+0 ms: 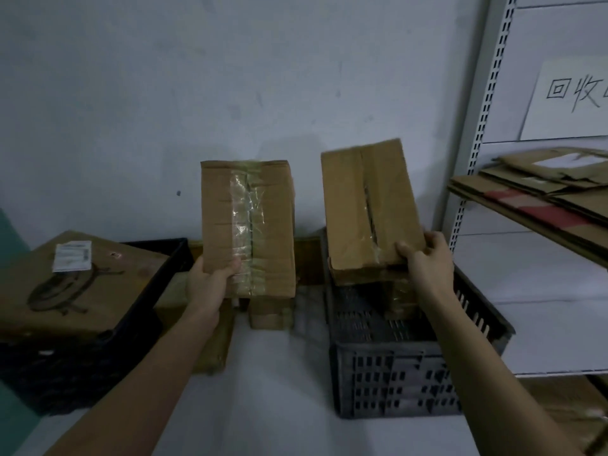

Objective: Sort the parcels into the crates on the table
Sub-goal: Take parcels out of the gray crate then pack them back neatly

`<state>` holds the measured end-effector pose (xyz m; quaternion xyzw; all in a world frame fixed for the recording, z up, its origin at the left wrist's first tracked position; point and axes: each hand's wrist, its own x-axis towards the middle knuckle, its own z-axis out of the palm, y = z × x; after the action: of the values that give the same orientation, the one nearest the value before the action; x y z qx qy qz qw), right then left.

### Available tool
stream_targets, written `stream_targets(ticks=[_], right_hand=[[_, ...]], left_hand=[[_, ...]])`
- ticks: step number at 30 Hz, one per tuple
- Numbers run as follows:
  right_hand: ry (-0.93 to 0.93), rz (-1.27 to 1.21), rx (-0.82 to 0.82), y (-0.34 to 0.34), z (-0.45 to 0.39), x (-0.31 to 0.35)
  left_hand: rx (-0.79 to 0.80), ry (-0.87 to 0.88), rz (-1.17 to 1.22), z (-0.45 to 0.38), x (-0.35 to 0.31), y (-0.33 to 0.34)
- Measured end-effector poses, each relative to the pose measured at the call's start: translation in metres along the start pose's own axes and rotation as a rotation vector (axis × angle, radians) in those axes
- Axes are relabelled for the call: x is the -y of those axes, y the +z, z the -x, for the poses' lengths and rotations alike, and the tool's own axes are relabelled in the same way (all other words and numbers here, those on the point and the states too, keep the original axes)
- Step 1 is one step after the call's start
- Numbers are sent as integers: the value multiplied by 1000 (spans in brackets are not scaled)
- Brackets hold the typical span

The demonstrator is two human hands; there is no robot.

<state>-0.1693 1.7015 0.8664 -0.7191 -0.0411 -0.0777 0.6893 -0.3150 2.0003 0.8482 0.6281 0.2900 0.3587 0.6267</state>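
Observation:
My left hand (208, 284) grips the lower left corner of a taped cardboard parcel (247, 225), held upright above the white table between the two crates. My right hand (424, 258) grips the lower right edge of a second cardboard parcel (370, 205), tilted above the far end of the grey slatted crate (394, 380). Another parcel (399, 297) lies inside that crate under the held one. At the left, a black crate (82, 366) carries a large flat box with a white label (75, 284).
More small parcels (269, 315) lie on the white table (279, 406) between the crates and against the wall. A metal shelf unit (473, 153) at the right holds flattened cardboard (543, 192) and a paper sign.

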Motion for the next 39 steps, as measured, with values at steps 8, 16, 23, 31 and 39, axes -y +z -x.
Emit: stream_targets(ticks=[8, 16, 23, 31, 39], right_hand=[[40, -340, 97, 28, 114, 46], [179, -118, 200, 69, 188, -4], [348, 53, 158, 101, 232, -85], [593, 136, 193, 129, 241, -150], [630, 85, 309, 161, 224, -175]], left_hand=[[13, -102, -1, 37, -2, -115], [-19, -258, -138, 72, 50, -215], [-77, -487, -270, 102, 121, -272], [-168, -602, -313, 103, 163, -281], [-109, -355, -441, 74, 162, -265]])
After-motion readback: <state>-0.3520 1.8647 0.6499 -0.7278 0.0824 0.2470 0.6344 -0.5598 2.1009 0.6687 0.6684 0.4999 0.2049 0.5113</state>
